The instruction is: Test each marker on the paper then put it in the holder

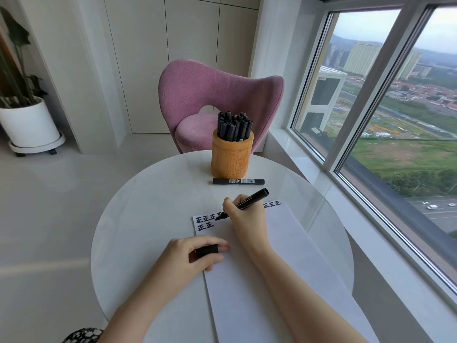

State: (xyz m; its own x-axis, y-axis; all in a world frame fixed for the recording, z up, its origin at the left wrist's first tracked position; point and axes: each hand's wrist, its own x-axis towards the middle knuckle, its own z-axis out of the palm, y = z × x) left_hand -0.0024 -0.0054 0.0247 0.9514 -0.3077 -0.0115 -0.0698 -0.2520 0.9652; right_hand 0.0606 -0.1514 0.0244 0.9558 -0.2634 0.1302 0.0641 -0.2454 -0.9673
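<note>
Black marker [248,202]: uncapped, slanting across the middle of the frame, nib down at the upper left corner of the paper [284,256], tail pointing to the upper right.
Right hand [243,220]: fingers curled tight round the lower barrel in a writing pinch, heel resting on the sheet.
Left hand [193,254]: lower centre of the frame, thumb and fingers closed round the loose cap [207,250], knuckles lying on the sheet's left edge.
Handling, marker: probably light, stiff and smooth plastic. A low grip near the nib suits writing, while a mid-barrel hold would suit dropping it into the holder. The wet nib will likely stain whatever it brushes, so the cap should go on first.
Handling, paper: thin and light, likely to slide on the glossy round table [148,206], so the left hand's weight looks useful.
Test marks: two rows of bold characters along the sheet's top edge, the second row only begun at the left.
Wooden holder [232,157]: upright at the table's far edge, above centre, well apart from the hands and packed with stored markers [233,127] standing on end.
Capped marker [238,181]: lying flat just below the holder, between it and the paper, apparently untested.
Step in hand: writing the test mark; capping and stowing remain.
</note>
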